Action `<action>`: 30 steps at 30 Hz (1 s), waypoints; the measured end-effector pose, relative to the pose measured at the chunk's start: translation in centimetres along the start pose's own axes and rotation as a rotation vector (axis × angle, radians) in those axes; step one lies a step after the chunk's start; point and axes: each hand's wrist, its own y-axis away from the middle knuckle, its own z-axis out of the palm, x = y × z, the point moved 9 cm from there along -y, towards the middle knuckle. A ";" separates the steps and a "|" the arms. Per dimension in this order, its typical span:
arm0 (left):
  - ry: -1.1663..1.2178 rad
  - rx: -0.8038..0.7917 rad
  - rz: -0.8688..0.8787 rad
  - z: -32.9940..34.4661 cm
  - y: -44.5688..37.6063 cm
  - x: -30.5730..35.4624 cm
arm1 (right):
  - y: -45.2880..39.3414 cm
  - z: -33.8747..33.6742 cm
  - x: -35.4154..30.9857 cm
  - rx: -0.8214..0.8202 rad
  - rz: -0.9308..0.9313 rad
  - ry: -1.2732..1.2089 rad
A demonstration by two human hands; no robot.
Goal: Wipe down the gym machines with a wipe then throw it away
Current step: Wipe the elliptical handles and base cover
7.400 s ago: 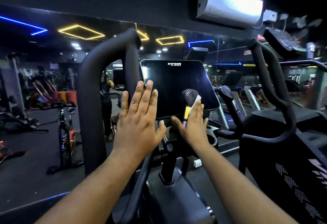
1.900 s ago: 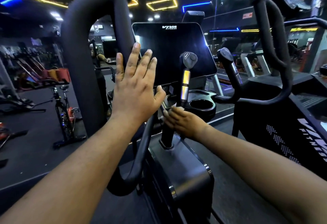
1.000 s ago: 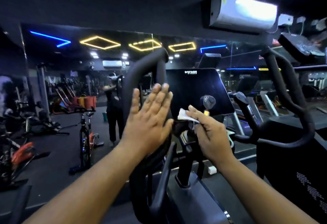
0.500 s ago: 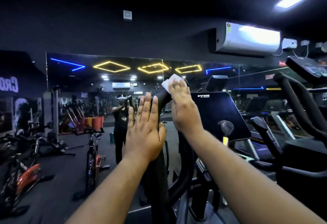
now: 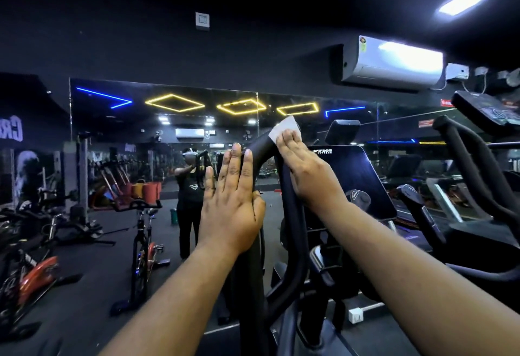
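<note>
Seemingly mid-wipe, a person stands at a dark elliptical machine in a dim gym, cleaning its curved black handlebar (image 5: pixel 260 147). On the left, spin bikes (image 5: pixel 143 231) stand before a wall mirror (image 5: pixel 168 130). Next, the left hand (image 5: pixel 232 203) is raised flat, fingers straight and together, palm against the handlebar's left upright; it holds nothing and appears to steady the bar. Just to its right, the right hand (image 5: pixel 305 170) reaches higher, fingers extended and close together, pressing a white wipe (image 5: pixel 282 129) onto the top bend of the handlebar. The wipe's edge shows above the fingertips. Right of that sits the machine's dark console screen (image 5: pixel 351 181). The wiping step looks unfinished; the next move likely calls for sliding the wipe along the bar with steady pressure.
</note>
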 end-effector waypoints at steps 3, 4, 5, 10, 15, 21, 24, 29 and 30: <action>-0.006 -0.008 0.003 -0.1 -0.1 0.1 | 3.0 -0.1 -0.7 -0.015 -0.050 0.054; -0.005 -0.005 0.005 -0.2 0.0 0.1 | 4.2 -0.1 -0.9 -0.034 -0.062 0.064; -0.005 -0.002 0.008 -0.2 0.1 0.1 | 5.4 -0.1 -1.2 -0.061 -0.082 0.068; -0.001 -0.011 0.003 0.1 0.3 0.3 | 7.2 -2.9 -2.2 -0.131 -0.278 0.026; 0.003 -0.028 -0.015 0.1 0.2 0.0 | -0.3 -6.1 1.2 0.129 -0.022 -0.060; -0.007 -0.014 -0.014 0.1 0.4 0.0 | -1.8 0.2 0.7 -0.091 -0.022 -0.062; -0.008 -0.015 -0.008 0.0 0.3 -0.1 | -1.5 0.3 1.0 -0.053 -0.011 -0.080; -0.035 -0.043 -0.025 -0.4 0.2 -0.2 | -2.0 -1.0 -0.2 0.063 0.129 -0.207; -0.058 -0.055 -0.025 -0.5 0.3 -0.2 | -2.1 -1.0 -1.4 0.065 0.098 -0.202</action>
